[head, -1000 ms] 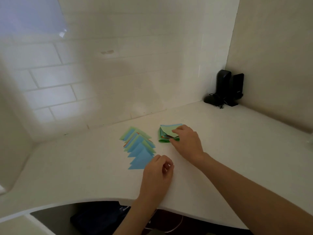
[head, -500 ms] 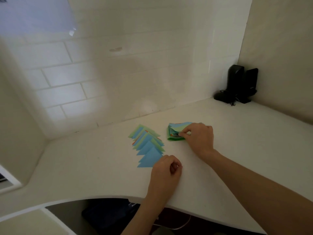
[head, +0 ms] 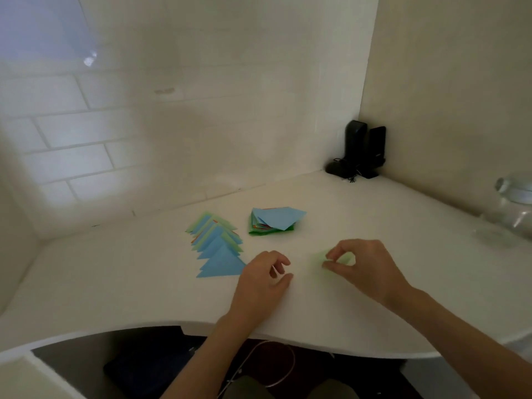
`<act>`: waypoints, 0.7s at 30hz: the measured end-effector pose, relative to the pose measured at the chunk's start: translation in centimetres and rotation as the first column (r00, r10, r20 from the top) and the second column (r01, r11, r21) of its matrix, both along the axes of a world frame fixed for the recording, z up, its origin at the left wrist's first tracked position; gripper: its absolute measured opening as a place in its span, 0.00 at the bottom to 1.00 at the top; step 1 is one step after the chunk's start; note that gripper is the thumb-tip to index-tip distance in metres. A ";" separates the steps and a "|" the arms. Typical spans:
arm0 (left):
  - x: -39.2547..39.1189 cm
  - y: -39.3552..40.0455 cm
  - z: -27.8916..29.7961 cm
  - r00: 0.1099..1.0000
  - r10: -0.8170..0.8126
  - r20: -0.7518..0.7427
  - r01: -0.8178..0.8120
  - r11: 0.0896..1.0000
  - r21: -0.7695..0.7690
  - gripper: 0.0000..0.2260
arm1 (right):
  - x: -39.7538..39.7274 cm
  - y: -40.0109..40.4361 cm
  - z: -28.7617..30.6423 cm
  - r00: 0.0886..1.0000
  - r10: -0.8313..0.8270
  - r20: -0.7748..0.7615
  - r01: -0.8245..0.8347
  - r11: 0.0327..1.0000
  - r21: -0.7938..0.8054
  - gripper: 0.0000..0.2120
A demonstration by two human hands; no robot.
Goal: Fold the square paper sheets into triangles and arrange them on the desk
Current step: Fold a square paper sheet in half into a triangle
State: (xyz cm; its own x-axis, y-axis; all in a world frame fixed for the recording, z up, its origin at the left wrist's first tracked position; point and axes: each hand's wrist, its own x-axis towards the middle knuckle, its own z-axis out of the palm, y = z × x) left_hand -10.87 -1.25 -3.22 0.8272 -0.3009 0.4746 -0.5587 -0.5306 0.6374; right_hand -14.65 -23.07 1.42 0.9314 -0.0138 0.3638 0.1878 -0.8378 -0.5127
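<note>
Head view: right hand pinches green sheet; left hand loosely curled beside.

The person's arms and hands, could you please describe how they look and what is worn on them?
Both arms are bare up to the frame's edge: no sleeves show. The left hand and right hand wear no gloves, and no rings, watch or bracelets are visible on the fingers or wrists.

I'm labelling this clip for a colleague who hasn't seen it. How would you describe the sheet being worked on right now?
On the white desk, look nearer than the stack of square sheets. The right hand pinches a pale green sheet there. Unlike the row of folded triangles, it lies alone, blurred.
</note>
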 end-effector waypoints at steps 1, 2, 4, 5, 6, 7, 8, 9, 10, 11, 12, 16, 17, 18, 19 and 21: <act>-0.2 -0.9 0.1 0.999 -0.043 0.005 0.043 0.999 0.010 0.11 | -0.7 0.0 -0.5 0.999 0.000 -0.033 -0.001 1.000 -0.030 0.06; -0.4 -1.8 0.1 0.997 -0.083 0.006 0.083 0.996 0.036 0.14 | -1.3 -0.1 -0.9 0.999 -0.001 -0.054 -0.002 0.998 -0.056 0.07; -0.7 -3.2 0.1 0.986 -0.163 0.016 0.161 0.981 0.105 0.19 | -2.3 -0.3 -1.7 0.998 -0.004 -0.067 -0.001 0.997 -0.072 0.07; -0.8 -3.8 0.0 0.978 -0.206 0.032 0.200 0.971 0.134 0.19 | -2.7 -0.4 -2.1 0.998 -0.006 -0.061 0.002 0.997 -0.074 0.08; -0.8 -4.1 -0.2 0.969 -0.244 0.044 0.235 0.960 0.153 0.18 | -2.9 -0.4 -2.6 0.998 -0.012 -0.054 0.008 0.997 -0.083 0.08; -0.9 -4.4 -0.4 0.962 -0.269 0.048 0.258 0.953 0.161 0.17 | -3.0 -0.5 -3.0 0.999 -0.021 -0.049 0.016 0.996 -0.093 0.09; -0.9 -4.5 -0.7 0.959 -0.278 0.046 0.267 0.950 0.163 0.15 | -3.1 -0.5 -3.3 0.999 -0.023 -0.041 0.019 0.995 -0.097 0.11; -0.8 -4.6 -1.0 0.960 -0.276 0.048 0.265 0.950 0.164 0.13 | -2.9 -0.7 -3.8 1.000 -0.019 -0.025 0.017 0.995 -0.094 0.15; -0.7 -4.6 -1.1 0.961 -0.272 0.051 0.260 0.952 0.163 0.12 | -2.8 -0.8 -4.1 1.000 -0.009 -0.003 0.009 0.997 -0.081 0.18; -0.6 -4.6 -1.2 0.961 -0.271 0.058 0.259 0.953 0.159 0.12 | -2.8 -1.0 -4.4 1.000 0.003 -0.002 -0.003 0.998 -0.062 0.19; -0.5 -4.6 -1.3 0.960 -0.272 0.065 0.259 0.954 0.153 0.12 | -2.7 -1.2 -4.6 1.000 0.016 -0.015 -0.017 0.999 -0.047 0.20; -0.2 -4.3 -1.1 0.962 -0.267 0.049 0.260 0.957 0.128 0.12 | -2.9 -1.9 -4.8 0.998 0.054 -0.033 -0.055 0.998 -0.028 0.15; -0.1 -4.3 -1.1 0.966 -0.256 0.041 0.249 0.960 0.130 0.11 | -2.8 -2.0 -4.8 0.998 0.050 -0.033 -0.051 0.998 -0.027 0.12; 0.0 -4.3 -1.1 0.973 -0.229 0.037 0.221 0.965 0.141 0.11 | -2.7 -2.0 -4.7 0.999 0.042 -0.022 -0.043 0.999 -0.020 0.09; 0.0 -4.4 -1.1 0.982 -0.184 0.035 0.176 0.971 0.160 0.10 | -2.6 -1.9 -4.7 1.000 0.030 -0.006 -0.030 1.000 -0.007 0.07; -0.4 -4.7 -0.9 0.995 -0.089 0.039 0.080 0.979 0.189 0.10 | -2.5 -1.7 -4.7 1.000 -0.001 0.028 0.000 1.000 0.023 0.06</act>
State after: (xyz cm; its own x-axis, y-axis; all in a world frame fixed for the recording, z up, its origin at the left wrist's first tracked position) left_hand -11.25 -5.96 -4.14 0.7733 -0.4559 0.4407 -0.6334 -0.5878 0.5033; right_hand -17.15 -24.76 -3.28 0.9207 -0.0229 0.3896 0.2020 -0.8262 -0.5260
